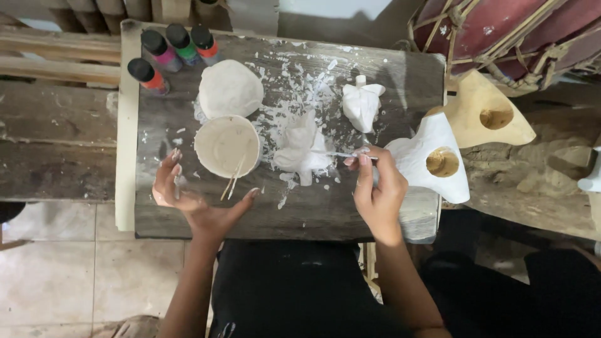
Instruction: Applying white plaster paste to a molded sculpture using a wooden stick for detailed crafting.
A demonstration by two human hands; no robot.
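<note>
While our right hand (pixel 377 194) pinches a thin tool (pixel 341 154) against the white figure (pixel 302 149), our open left hand (pixel 191 195), holding nothing, could tip the bowl (pixel 226 146) just beside it.

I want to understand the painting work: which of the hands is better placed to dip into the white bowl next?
Probably the left hand: it is open and empty, curled beside the white bowl with two sticks. The right hand pinches a thin brush against the white figure.

Four paint bottles (pixel 169 53), a white lump (pixel 230 88), two masks (pixel 460 134) nearby.
</note>
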